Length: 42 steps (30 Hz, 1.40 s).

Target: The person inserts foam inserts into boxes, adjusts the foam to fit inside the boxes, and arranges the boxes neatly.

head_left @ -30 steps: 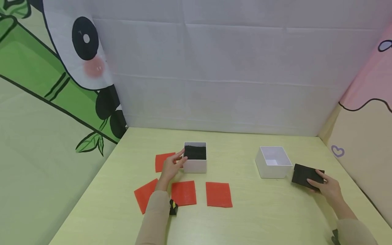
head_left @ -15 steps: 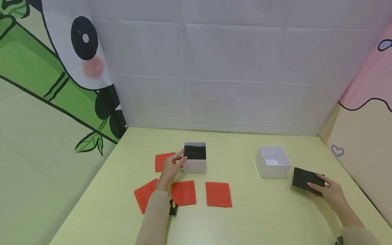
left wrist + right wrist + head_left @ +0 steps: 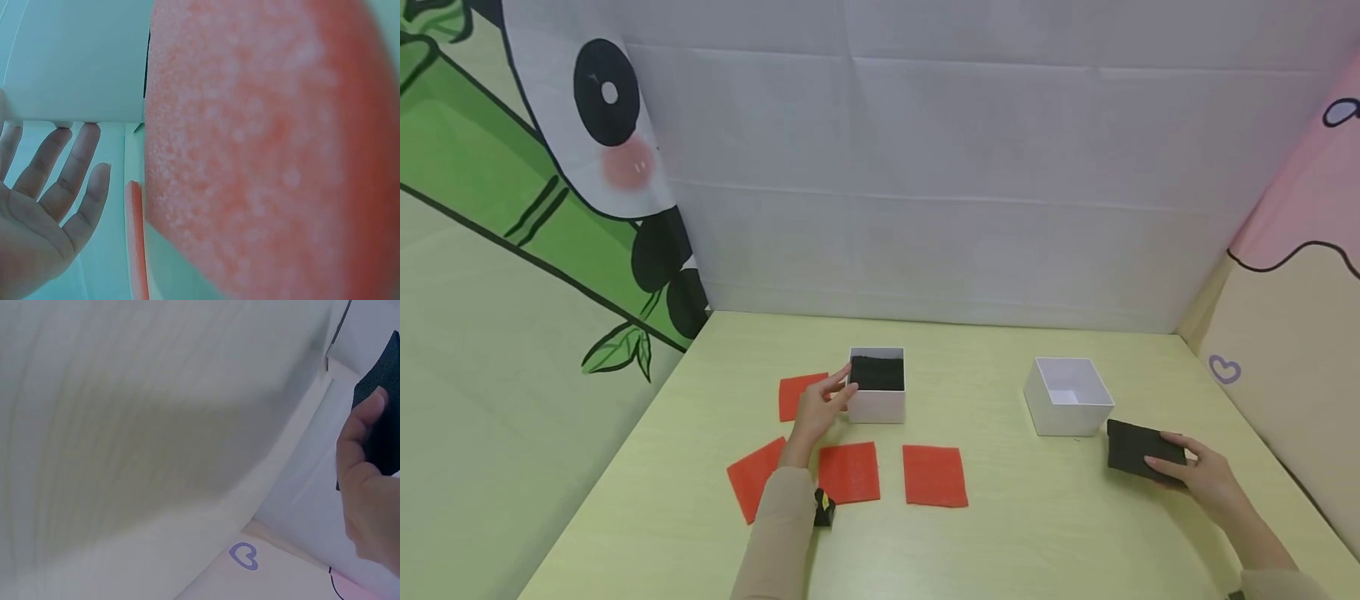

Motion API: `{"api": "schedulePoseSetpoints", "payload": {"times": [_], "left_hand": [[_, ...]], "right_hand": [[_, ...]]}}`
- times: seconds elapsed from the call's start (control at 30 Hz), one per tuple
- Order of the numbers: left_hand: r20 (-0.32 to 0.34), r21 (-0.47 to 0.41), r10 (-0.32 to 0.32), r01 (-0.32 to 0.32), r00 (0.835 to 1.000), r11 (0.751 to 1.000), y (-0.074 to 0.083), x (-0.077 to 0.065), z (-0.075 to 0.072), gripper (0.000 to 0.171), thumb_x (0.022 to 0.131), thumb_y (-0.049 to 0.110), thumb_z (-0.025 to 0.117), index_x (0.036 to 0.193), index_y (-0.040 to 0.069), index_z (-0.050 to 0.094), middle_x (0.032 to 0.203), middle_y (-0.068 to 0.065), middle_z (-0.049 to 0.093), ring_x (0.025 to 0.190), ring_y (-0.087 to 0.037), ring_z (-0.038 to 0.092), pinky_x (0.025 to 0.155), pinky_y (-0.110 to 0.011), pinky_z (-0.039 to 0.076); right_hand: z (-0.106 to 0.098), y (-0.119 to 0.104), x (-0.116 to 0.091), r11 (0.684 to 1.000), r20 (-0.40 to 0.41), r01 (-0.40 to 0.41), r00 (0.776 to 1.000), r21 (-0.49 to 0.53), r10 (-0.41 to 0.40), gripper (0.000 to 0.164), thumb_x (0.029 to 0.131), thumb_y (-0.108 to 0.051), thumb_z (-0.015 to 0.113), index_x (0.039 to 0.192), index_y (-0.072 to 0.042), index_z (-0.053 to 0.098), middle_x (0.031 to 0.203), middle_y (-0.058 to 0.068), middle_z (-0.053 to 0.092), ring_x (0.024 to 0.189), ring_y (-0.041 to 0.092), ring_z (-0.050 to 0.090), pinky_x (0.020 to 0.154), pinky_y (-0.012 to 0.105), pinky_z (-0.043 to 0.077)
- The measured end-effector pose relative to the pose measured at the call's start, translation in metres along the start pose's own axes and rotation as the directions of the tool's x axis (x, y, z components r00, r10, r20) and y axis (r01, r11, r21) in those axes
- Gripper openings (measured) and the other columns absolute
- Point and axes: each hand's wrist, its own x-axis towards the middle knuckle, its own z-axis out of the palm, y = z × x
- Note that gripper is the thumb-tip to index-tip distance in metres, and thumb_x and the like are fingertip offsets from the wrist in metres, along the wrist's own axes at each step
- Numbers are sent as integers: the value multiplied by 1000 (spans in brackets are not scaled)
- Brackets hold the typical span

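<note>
My right hand (image 3: 1206, 479) pinches a flat black square pad (image 3: 1138, 450) by its right edge, thumb on top. The pad hangs tilted over the table, just right of and nearer to me than a white open box (image 3: 1067, 421). In the right wrist view, the fingers (image 3: 353, 434) curl against the black pad (image 3: 384, 412). My left hand (image 3: 820, 408) rests its fingertips on the left side of another white box (image 3: 877, 408), which has a black piece (image 3: 877, 374) inside. The left wrist view shows these fingers nearly straight against the box wall (image 3: 75, 69).
Several red square pads lie around my left forearm: one pad (image 3: 793, 396) behind the hand, one (image 3: 754, 479) partly under the sleeve, one (image 3: 853, 472) beside it and one (image 3: 936, 476) further right. A pale wood-look table (image 3: 1000, 533) meets a white cloth backdrop (image 3: 962, 250).
My right hand has brought the black pad slightly nearer to me, then a little to the left. The left hand has stayed at its box.
</note>
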Motion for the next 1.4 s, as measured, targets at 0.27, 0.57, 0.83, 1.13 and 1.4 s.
{"api": "schedulePoseSetpoints", "payload": {"times": [0.27,0.57,0.83,1.13,1.4], "left_hand": [[4,3,-8,8,1000,1000,0,0,1,48,82,35,63,128,27,51,116,-11,57,71,-22,61,53,-26,36],[2,-2,0,0,1000,1000,-1,1,0,48,83,33,63,128,26,51,117,-11,57,71,-20,61,56,-27,39],[3,-3,14,-14,1000,1000,-1,1,0,48,83,33,63,128,24,51,115,-13,57,70,-22,62,55,-26,38],[-3,-4,6,-6,1000,1000,0,1,1,47,83,32,64,128,25,51,117,-13,56,69,-20,61,56,-26,39],[-2,-5,-7,7,1000,1000,0,0,0,47,83,32,63,128,26,51,117,-11,56,70,-20,61,58,-27,41]], "right_hand": [[9,-4,-10,971,103,-15,995,238,-10,41,82,3,61,91,-38,60,86,8,57,70,17,63,64,27,50],[19,-8,-16,959,213,-20,976,282,-42,40,84,4,57,97,-34,61,95,6,52,78,17,61,68,33,50],[28,-11,-17,951,335,9,935,309,-118,41,87,4,53,105,-33,60,99,5,52,84,17,61,71,33,49],[42,-23,-15,940,415,63,886,336,-208,43,89,5,48,112,-29,57,104,6,48,86,19,61,71,34,49],[58,-35,-10,935,513,73,819,348,-255,42,91,3,45,119,-28,54,104,7,53,86,18,61,70,31,49]]}}
